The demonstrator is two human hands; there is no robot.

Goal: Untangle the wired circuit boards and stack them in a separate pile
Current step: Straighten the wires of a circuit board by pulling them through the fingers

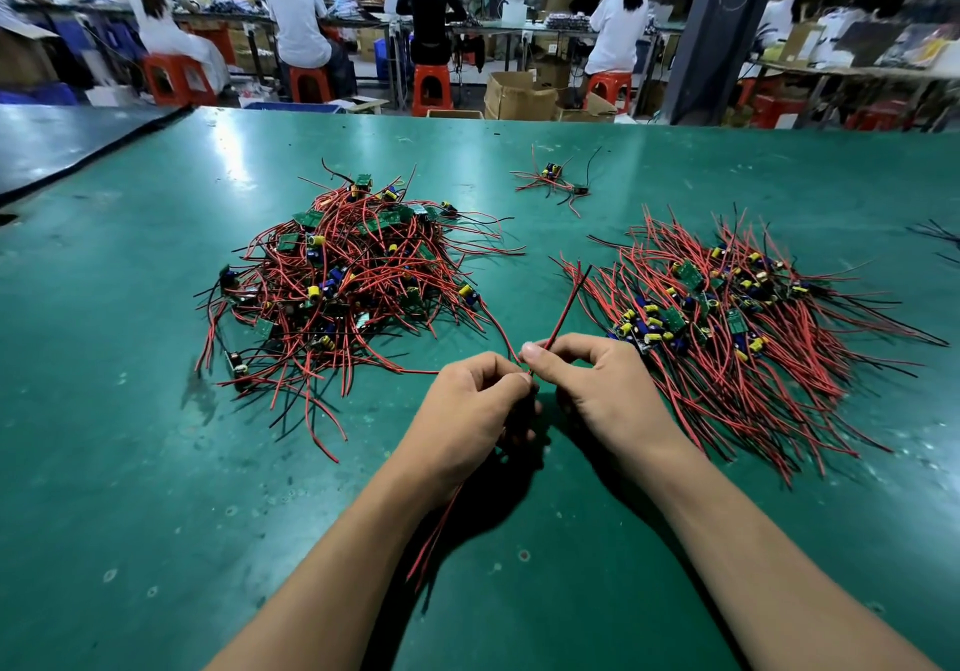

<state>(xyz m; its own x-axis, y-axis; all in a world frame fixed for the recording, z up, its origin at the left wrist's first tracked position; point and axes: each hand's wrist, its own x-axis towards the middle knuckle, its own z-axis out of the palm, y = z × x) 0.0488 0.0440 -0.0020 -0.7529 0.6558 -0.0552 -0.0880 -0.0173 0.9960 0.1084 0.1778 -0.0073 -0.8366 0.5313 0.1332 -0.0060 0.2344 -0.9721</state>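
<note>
A tangled heap of small green circuit boards [343, 275] with red and black wires lies at centre left of the green table [130, 462]. A tidier pile of boards [727, 317], wires fanned out, lies at right. Between them, near me, my left hand [467, 410] grips a bundle of red and black wires that hangs down below the palm; any board in it is hidden. My right hand [597, 379] pinches a red and black wire pair [569, 306] that sticks up and away. A further red wire runs from my hands back to the tangled heap.
A small cluster of two or three wired boards [558, 181] lies farther back. More black wires [940, 239] show at the right edge. Beyond the table's far edge, people sit on red stools at other benches, with cardboard boxes on the floor.
</note>
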